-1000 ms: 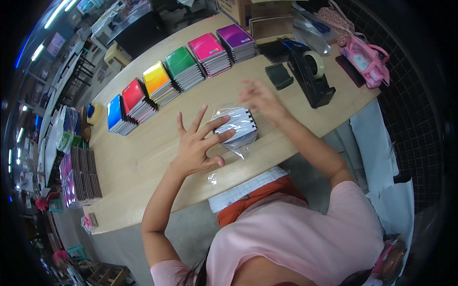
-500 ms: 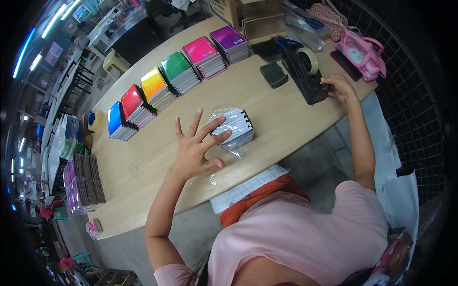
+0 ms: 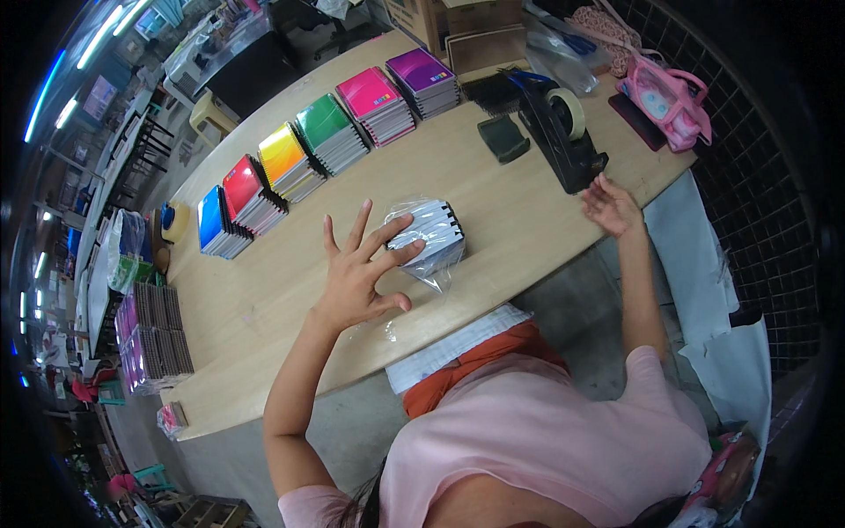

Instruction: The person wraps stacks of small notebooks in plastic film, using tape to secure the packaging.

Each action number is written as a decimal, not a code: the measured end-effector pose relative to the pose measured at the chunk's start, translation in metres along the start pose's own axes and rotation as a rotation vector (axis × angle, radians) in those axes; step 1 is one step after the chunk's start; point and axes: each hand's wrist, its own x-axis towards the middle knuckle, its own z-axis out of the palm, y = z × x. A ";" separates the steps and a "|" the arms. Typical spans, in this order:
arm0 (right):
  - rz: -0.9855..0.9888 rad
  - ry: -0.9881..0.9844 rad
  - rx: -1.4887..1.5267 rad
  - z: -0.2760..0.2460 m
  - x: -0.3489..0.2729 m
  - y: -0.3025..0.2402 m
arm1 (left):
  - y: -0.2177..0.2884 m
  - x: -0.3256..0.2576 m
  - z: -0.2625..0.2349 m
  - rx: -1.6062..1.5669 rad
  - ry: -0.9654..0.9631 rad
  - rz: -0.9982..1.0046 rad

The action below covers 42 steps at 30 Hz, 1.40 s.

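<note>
My left hand [image 3: 359, 271] is spread wide, with two fingertips resting on a small stack of spiral notebooks [image 3: 437, 227] wrapped in clear plastic. The stack lies on the table with its bound edge to the right, and loose wrap sticks out toward me. Off to the right, my right hand [image 3: 613, 207] is just past the near end of a black tape dispenser [image 3: 560, 145]. Its fingertips are drawn together by the cutter end; whatever they pinch is too small to make out. A tape roll [image 3: 570, 113] sits in the dispenser.
Notebook stacks in several colours, among them a green one [image 3: 327, 128], line the table's [image 3: 308, 264] far side. A dark green pad [image 3: 503, 139] lies left of the dispenser. A pink bag [image 3: 673, 106] is at the far right; wrapped bundles [image 3: 154, 339] stand at the left.
My right hand has moved off the dispenser's end, toward me and slightly left. My left hand stays on the wrapped stack.
</note>
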 end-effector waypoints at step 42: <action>-0.912 -0.615 -1.106 0.213 -0.070 -0.070 | -0.016 0.002 0.017 -0.587 0.171 -0.079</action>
